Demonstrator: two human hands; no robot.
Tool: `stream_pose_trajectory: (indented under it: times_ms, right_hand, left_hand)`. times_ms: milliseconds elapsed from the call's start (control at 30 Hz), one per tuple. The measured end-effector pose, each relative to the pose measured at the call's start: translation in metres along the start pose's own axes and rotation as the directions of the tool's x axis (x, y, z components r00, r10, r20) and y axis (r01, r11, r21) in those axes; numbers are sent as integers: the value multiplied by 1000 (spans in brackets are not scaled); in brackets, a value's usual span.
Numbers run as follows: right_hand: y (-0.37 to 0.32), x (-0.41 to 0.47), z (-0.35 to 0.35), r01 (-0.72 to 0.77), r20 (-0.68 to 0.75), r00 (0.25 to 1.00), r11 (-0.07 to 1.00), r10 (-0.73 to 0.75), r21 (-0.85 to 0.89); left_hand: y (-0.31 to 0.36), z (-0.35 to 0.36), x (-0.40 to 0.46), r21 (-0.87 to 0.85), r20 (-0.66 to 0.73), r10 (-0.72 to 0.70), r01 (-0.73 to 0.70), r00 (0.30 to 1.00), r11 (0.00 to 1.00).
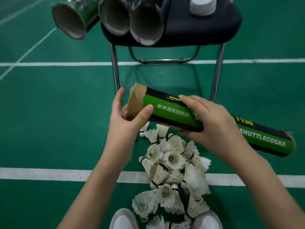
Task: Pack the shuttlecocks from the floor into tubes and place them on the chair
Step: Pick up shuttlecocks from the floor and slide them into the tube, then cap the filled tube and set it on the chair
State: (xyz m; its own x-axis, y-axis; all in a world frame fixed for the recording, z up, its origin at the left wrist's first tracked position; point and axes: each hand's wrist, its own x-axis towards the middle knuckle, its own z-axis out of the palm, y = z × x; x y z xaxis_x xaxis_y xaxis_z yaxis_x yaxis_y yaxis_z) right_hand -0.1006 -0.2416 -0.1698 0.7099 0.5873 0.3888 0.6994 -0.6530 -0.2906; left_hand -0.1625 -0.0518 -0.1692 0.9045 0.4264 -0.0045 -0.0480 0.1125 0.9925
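Observation:
A green and black shuttlecock tube (173, 111) lies across the middle of the view, held level above the floor. My right hand (211, 123) grips it around its middle. My left hand (127, 116) cups its brown taped left end, thumb on the green wall and fingers curled behind the rim. Below the tube a heap of white feather shuttlecocks (173, 171) covers the green floor between my two white shoes. The black chair (206, 28) stands beyond, with three open tubes (115, 15) lying on its seat, mouths toward me.
A stack of white round lids (203, 4) sits on the right of the chair seat. The chair's chrome legs (115, 68) come down just behind the held tube. White court lines (57, 64) cross the green floor. My shoes (123, 220) are at the bottom edge.

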Motion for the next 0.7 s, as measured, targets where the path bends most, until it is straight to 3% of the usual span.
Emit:
stream_pose_trajectory:
  times_ms: [167, 467, 700]
  right_hand:
    - [-11, 21, -46, 16, -98, 995, 998, -10, 67]
    - [-21, 70, -96, 23, -199, 979, 947, 43, 320]
    - [-7, 91, -114, 11, -168, 983, 884, 76, 468]
  left_hand:
    - [62, 17, 2, -101, 1, 60, -60, 998, 993]
    - [155, 41, 29, -57, -3, 244, -243, 970, 968]
    - [187, 62, 43, -66, 23, 323, -321, 946, 945]
